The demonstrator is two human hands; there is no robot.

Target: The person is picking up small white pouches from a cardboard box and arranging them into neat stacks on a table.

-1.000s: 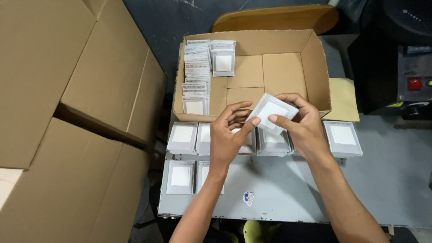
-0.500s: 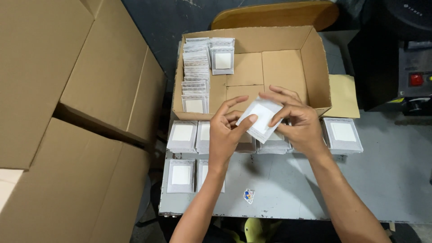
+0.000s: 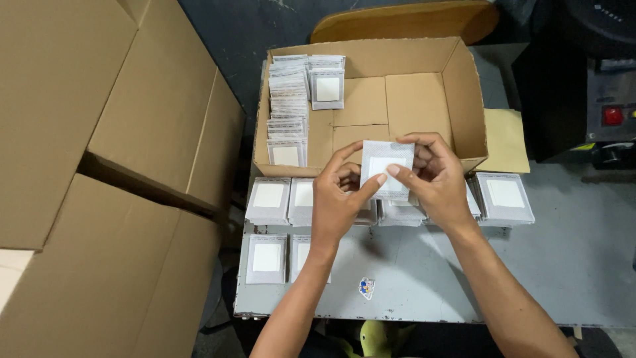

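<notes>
Both hands hold one small flat packet (image 3: 386,167), grey with a white square in its middle, upright above the table's back edge. My left hand (image 3: 339,200) pinches its lower left side with thumb and fingers. My right hand (image 3: 435,182) grips its right edge and top. Below the hands lie stacks of the same packets (image 3: 269,199) in rows on the grey table (image 3: 424,278). Behind them stands an open cardboard box (image 3: 411,99) with more packets (image 3: 289,106) lined up along its left side.
Large cardboard boxes (image 3: 112,179) fill the left side. Another packet stack (image 3: 505,196) lies to the right of my hands. A dark machine with a red button (image 3: 612,116) stands at the right. A small sticker (image 3: 366,288) is near the table's front edge.
The packet has been turned from tilted to upright between my hands, and both hands have shifted slightly toward the box.
</notes>
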